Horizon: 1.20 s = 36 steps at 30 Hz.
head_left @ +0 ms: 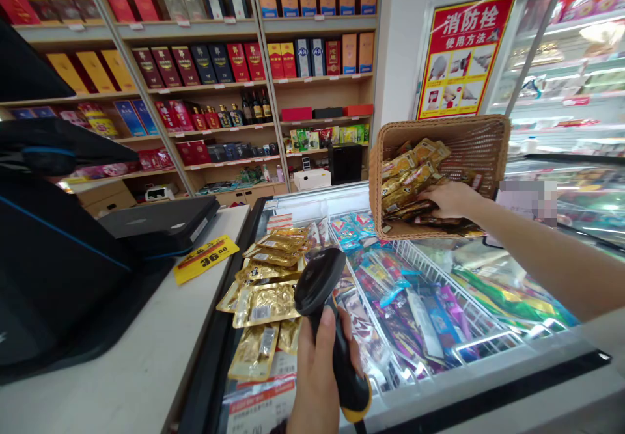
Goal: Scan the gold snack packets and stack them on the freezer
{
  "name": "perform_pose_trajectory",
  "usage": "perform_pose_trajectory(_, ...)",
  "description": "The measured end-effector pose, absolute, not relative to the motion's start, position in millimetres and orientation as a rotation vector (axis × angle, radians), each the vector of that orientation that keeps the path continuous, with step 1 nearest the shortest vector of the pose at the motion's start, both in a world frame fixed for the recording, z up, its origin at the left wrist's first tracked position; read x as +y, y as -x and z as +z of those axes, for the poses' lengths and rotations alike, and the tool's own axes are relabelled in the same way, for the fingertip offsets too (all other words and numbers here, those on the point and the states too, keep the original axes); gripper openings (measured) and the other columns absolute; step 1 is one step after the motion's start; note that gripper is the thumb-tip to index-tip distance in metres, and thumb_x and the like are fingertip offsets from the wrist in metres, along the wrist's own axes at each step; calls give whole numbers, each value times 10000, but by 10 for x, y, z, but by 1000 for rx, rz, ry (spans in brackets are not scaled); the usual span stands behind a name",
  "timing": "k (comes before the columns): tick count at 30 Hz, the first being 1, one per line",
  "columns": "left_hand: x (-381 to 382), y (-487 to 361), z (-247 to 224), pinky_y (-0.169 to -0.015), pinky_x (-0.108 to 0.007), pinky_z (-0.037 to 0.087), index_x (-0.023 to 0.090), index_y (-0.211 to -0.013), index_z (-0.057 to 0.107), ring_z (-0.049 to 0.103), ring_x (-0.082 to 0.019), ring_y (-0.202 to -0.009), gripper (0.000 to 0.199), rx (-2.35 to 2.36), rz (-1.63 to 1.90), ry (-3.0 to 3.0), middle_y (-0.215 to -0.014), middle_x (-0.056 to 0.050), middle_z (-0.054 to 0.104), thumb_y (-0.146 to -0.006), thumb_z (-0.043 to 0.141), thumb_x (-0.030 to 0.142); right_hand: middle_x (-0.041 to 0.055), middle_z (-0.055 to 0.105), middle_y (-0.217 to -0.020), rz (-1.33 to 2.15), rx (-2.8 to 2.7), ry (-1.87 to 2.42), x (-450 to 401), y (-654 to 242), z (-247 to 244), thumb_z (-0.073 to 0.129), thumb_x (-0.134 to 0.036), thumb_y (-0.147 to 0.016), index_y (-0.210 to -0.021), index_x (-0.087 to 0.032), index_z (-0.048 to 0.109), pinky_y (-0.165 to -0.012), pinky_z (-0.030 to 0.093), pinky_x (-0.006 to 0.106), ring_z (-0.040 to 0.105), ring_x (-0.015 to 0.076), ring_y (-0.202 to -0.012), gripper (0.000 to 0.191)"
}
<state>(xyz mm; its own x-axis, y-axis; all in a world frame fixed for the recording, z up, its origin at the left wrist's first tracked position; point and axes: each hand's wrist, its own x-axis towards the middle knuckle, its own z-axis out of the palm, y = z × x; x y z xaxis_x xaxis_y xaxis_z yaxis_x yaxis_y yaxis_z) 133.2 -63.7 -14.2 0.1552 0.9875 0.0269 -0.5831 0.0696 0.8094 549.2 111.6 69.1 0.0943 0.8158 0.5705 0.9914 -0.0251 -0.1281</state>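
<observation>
My left hand (319, 362) is closed around the handle of a black barcode scanner (319, 281) with a yellow-edged base. The scanner's head is over a spread pile of gold foil packets (266, 300), some with barcodes facing up. At the right, my right hand (452, 200) reaches into a tilted woven basket (439, 126) that holds more gold packets (407, 180). Its fingers are curled on packets in there, with the fingertips partly hidden. The basket rests on the glass top of a chest freezer (415, 245).
Wrapped ice creams (424, 317) show through the freezer's glass. To the left is a counter (146, 349) with a black checkout machine (53, 252) and a yellow price tag (208, 259). Shelves of boxed bottles (209, 63) line the back, beside a red poster (466, 56).
</observation>
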Motion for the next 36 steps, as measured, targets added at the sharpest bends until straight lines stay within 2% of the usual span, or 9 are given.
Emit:
perform_pose_trajectory(3,-651,-1357,-136,-367,-200,433,220,-1101,639,536,-85,-407,555,644,1333,-795,-724,44,612,-842,781,691,198,808,-1136,-482,-2033,2105,1129,-5476,711,838,12,-523,-960,-217,827,-857,485,427,728,281,-874,493)
perform_pose_trajectory(4,-655,-1361,-134,-367,-200,432,222,-1093,636,534,-85,-407,553,646,1339,-801,-724,44,615,-843,779,694,213,804,-1141,-490,-2050,2147,1140,-5468,718,838,18,-524,-968,-212,825,-857,484,435,730,287,-878,500)
perform_pose_trajectory(13,-705,-1328,-75,-432,-177,435,216,-1001,639,495,-54,-463,592,701,1302,-780,-726,49,592,-777,820,733,187,769,-758,-506,-2016,2176,1147,-5424,624,692,97,-711,-712,-184,776,-774,441,416,690,247,-731,293)
perform_pose_trajectory(16,-714,-1319,-57,-439,-179,420,209,-951,632,490,-54,-465,616,714,1294,-782,-714,47,592,-751,824,758,185,766,-740,-513,-2000,2196,1131,-5434,654,709,73,-760,-710,-179,794,-765,420,415,681,236,-711,270)
perform_pose_trajectory(20,-718,-1310,-48,-441,-183,406,200,-860,592,494,-59,-468,615,717,1290,-818,-697,41,588,-769,798,772,211,810,-878,-538,-1995,2221,1073,-5468,767,746,-5,-829,-856,-185,856,-769,416,391,696,222,-731,213)
perform_pose_trajectory(23,-714,-1298,-58,-451,-175,408,202,-931,609,483,-56,-477,618,733,1271,-823,-705,45,588,-775,795,770,223,825,-1054,-663,-2109,2246,994,-5521,856,737,-92,-903,-1078,-197,865,-783,425,360,742,235,-825,240)
perform_pose_trajectory(27,-716,-1300,-78,-455,-176,426,211,-1035,616,483,-56,-480,638,738,1256,-822,-738,50,585,-778,796,766,184,828,-1116,-855,-2260,2173,937,-5602,980,749,-164,-929,-1262,-227,815,-730,402,316,760,219,-846,346)
perform_pose_trajectory(32,-737,-1324,-52,-430,-170,417,205,-930,597,474,-50,-467,620,725,1281,-840,-730,54,563,-766,800,768,121,848,-1052,-908,-2192,2040,845,-5634,1162,797,-218,-900,-1198,-273,831,-644,321,274,723,153,-715,305)
perform_pose_trajectory(36,-740,-1321,7,-428,-166,404,198,-869,585,481,-48,-466,659,732,1254,-861,-715,50,575,-717,813,798,48,855,-1075,-1014,-2057,1808,469,-5425,1130,757,-235,-936,-1162,-360,838,-624,383,264,747,167,-729,271)
